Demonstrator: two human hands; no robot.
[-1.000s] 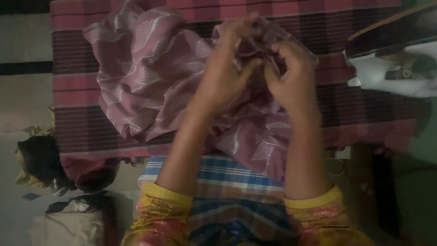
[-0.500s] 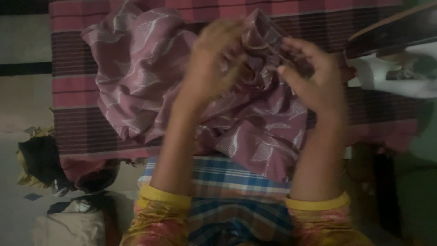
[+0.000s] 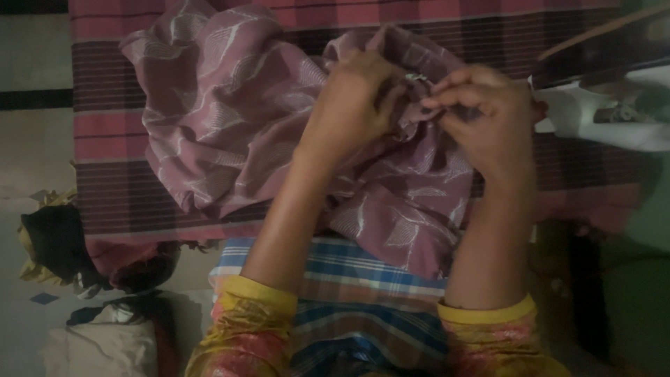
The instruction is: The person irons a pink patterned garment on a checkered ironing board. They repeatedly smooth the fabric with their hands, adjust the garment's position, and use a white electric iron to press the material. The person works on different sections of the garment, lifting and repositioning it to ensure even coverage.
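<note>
Because the mauve patterned cloth (image 3: 237, 119) is bunched loosely over the checked red and dark cover (image 3: 118, 139) of the worktop, both hands have gathered one edge of it up near its top right fold, seemingly to keep a small spot taut between them. The left hand (image 3: 356, 98) curls over the fabric, fingers pressed together and closed on a fold. The right hand (image 3: 488, 115) faces it, just beside, its fingers pinching the cloth where a tiny pale glint shows; what that is cannot be told. Both forearms rise from yellow-cuffed sleeves, wrists bent inward. A white machine (image 3: 607, 112) stands at the right.
</note>
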